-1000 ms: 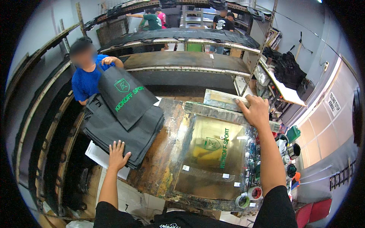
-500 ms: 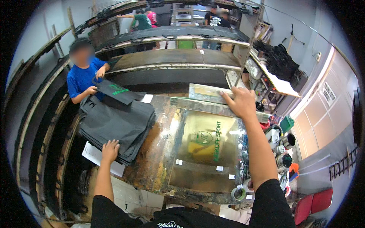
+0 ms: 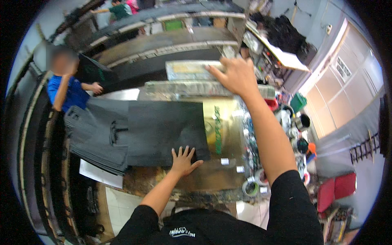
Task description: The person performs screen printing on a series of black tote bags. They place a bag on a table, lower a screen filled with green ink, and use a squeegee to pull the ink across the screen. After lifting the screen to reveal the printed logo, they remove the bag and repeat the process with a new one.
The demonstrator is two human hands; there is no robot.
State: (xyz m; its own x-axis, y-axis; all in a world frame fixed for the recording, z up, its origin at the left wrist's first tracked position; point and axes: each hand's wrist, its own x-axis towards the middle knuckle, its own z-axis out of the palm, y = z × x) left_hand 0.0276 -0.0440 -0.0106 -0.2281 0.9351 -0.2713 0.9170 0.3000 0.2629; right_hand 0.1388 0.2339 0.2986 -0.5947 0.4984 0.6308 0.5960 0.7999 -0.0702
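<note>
My left hand [image 3: 183, 161] lies flat with its fingers spread on the near edge of a black fabric bag [image 3: 165, 128]. The bag is stretched across the worktable and covers the left part of a gold-toned plate [image 3: 222, 141] with a green printed design. A black strap handle [image 3: 115, 132] shows at its left, where it meets a stack of black bags [image 3: 92, 149]. At the far side my right hand [image 3: 237, 75] is bent over the right end of a raised, paint-stained printing frame [image 3: 188, 69]; part of its grip is hidden.
Across the table, a co-worker in a blue shirt [image 3: 67, 90] stands holding a black bag [image 3: 92, 69] with a green print. Cans and jars [image 3: 302, 121] crowd the right side, near tape rolls [image 3: 250, 188]. Long racks [image 3: 163, 45] stand behind; a red chair [image 3: 337, 190] is at lower right.
My left hand has moved right from the stack, and a bag now covers part of the plate. My right hand stays at the frame. The co-worker has taken the printed bag off the stack.
</note>
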